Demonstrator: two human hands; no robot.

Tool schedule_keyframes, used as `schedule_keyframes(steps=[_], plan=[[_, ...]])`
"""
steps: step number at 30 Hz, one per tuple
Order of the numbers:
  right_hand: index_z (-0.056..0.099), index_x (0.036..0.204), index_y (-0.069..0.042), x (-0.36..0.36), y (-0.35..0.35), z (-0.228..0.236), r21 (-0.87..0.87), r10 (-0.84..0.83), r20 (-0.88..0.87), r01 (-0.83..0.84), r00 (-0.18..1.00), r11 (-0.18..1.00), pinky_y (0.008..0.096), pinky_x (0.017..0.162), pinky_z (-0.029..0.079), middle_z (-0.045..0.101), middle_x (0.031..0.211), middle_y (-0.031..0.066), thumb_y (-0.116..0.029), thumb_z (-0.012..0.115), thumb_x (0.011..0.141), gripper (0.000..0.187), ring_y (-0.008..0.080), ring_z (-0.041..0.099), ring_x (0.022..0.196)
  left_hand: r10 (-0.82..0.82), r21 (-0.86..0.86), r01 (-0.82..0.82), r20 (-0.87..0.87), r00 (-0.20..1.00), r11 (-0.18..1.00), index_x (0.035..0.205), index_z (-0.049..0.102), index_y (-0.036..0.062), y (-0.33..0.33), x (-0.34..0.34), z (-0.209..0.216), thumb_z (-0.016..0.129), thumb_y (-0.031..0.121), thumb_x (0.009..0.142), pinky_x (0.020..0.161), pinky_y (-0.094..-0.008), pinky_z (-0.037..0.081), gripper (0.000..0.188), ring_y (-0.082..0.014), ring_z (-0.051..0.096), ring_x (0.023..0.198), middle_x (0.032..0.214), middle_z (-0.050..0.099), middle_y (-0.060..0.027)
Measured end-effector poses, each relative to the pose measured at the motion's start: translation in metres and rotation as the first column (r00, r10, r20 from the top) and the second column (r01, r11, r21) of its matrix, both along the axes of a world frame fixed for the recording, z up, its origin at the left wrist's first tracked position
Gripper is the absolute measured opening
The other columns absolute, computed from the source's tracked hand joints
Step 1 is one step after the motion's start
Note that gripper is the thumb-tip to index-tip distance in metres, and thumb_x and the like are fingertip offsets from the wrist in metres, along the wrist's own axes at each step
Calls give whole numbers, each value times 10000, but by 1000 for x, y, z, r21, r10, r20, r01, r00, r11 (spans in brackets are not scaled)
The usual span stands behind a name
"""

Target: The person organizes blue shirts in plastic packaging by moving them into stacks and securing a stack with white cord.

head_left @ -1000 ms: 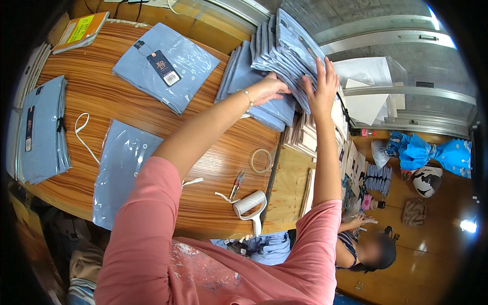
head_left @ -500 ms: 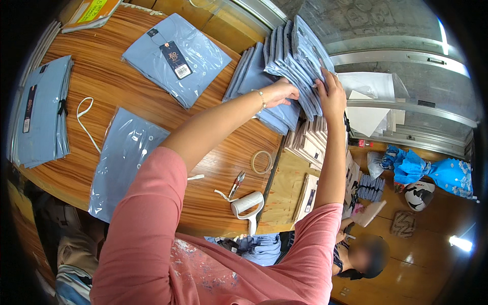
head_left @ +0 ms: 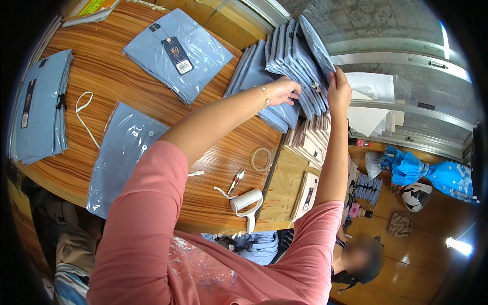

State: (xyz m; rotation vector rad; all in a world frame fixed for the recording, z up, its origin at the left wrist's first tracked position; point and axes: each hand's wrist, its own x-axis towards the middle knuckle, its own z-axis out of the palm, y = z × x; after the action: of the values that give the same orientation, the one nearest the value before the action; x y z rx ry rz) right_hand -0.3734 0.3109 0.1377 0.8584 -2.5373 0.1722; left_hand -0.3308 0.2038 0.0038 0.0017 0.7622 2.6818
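Note:
At the far right of the table leans a stack of folded blue shirts [head_left: 292,63] in clear plastic bags. My right hand [head_left: 339,90] pinches the lower corner of the outermost bagged shirt [head_left: 314,40], which stands tilted away from the others at its lower end. Beside the stack's near left side is my left hand [head_left: 283,91], its fingers apart and loosely bent, holding nothing; whether the fingertips touch the bags I cannot tell. Another bagged blue shirt [head_left: 178,53] with a dark hang tag lies flat at the back. A further bagged shirt [head_left: 119,152] lies partly under my left arm.
A tagged shirt pile [head_left: 40,109] is at the left edge. Near the front lie a lint roller [head_left: 247,202], small snips [head_left: 236,181], a tape ring [head_left: 261,159] and a white cord [head_left: 81,119]. Beige packaged garments [head_left: 308,142] sit right of the stack. A person [head_left: 362,259] is at the lower right.
My right hand has shifted right and down slightly, tipping the outermost bagged shirt away from the stack. My left hand's fingers have opened a little beside the stack.

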Motion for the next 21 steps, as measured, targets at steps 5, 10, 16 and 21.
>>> schedule_keyframes(steps=[5, 10, 16, 21], plan=[[579, 1060, -113, 0, -4, 1, 76, -24, -9, 25, 1000, 997, 369, 739, 450, 599, 999, 128, -188, 479, 867, 230, 319, 569, 897, -9, 17, 9, 2, 1000, 1000, 854, 498, 19, -3, 0, 1, 532, 76, 790, 924, -497, 335, 93, -311, 456, 1078, 1004, 479, -114], [559, 1110, -130, 0, 3, -1, 126, 137, 5, -136, 991, 983, 384, 830, 414, 552, 1078, 139, -219, 576, 795, 327, 327, 513, 997, -12, 16, 12, 40, 999, 1000, 835, 508, 30, -2, 1, 6, 547, 109, 784, 933, -511, 319, 102, -309, 443, 1074, 982, 479, -109], [578, 985, -23, 20, 0, -6, -170, 139, -101, -155, 985, 973, 329, 720, 433, 586, 908, 141, -122, 595, 780, 227, 236, 560, 827, -6, 21, 5, 66, 998, 1000, 813, 520, 48, -3, -1, 2, 552, 122, 774, 937, -517, 308, 89, -317, 431, 1060, 989, 476, -110], [599, 831, 18, 53, 22, -37, -439, 82, 410, 118, 908, 891, 214, 487, 373, 536, 594, 33, -124, 555, 846, 149, 62, 479, 532, -42, 22, 40, 70, 997, 999, 807, 520, 72, 2, -1, 2, 550, 133, 767, 939, -506, 298, 79, -292, 438, 1044, 969, 488, -86]])
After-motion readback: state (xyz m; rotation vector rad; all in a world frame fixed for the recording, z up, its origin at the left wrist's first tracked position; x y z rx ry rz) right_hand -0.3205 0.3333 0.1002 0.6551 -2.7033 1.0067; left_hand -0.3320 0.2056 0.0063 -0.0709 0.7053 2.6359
